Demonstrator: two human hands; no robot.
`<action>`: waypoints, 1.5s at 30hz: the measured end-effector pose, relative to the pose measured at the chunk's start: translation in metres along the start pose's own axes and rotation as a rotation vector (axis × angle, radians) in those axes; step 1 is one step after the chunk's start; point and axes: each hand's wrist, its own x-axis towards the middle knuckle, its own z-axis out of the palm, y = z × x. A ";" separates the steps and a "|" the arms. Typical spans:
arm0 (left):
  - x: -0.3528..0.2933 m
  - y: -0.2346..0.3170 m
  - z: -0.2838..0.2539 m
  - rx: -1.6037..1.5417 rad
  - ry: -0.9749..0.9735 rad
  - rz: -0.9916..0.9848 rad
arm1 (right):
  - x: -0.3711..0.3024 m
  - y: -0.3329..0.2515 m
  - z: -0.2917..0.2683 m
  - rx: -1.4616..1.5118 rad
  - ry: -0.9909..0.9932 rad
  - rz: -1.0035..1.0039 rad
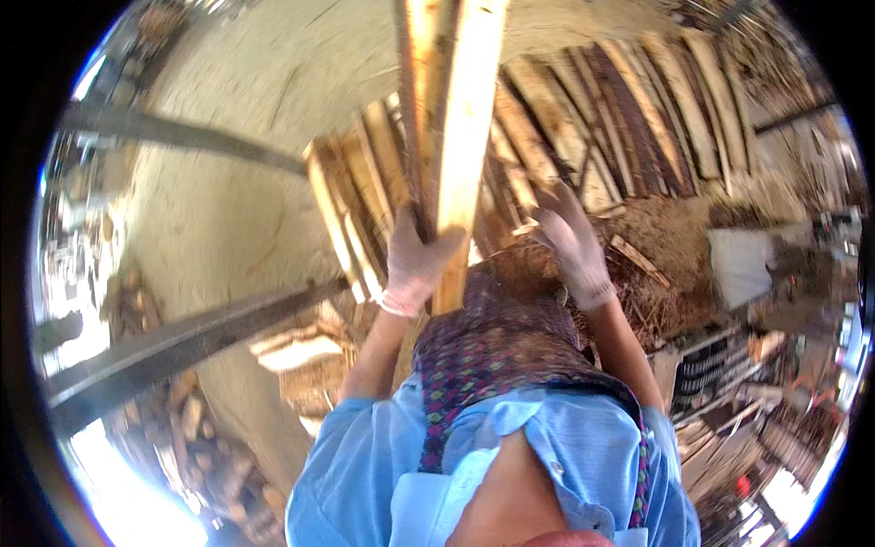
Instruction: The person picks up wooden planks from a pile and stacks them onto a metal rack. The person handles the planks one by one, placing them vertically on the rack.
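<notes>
Through the head camera I see a row of boards [679, 91] spread left to right; a plank [469, 137] runs forward from the left hand [419, 260], crossing above the row; a stick [641, 260] lies right of the right hand [572, 242]; beams [200, 333] enter from the left.

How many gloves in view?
2. One glove is on the left hand, holding a pale board; the other is on the right hand, near the row of planks. More could be hidden in blurred areas.
</notes>
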 end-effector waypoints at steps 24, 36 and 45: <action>-0.047 0.094 0.259 -0.233 -1.126 -0.019 | -0.098 -0.016 -0.202 0.829 0.386 -0.261; -0.066 0.131 0.306 -0.289 -1.193 -0.073 | -0.137 -0.018 -0.261 0.934 0.320 -0.372; -0.077 0.122 0.321 -0.332 -1.208 -0.097 | -0.154 -0.035 -0.269 0.759 0.347 -0.420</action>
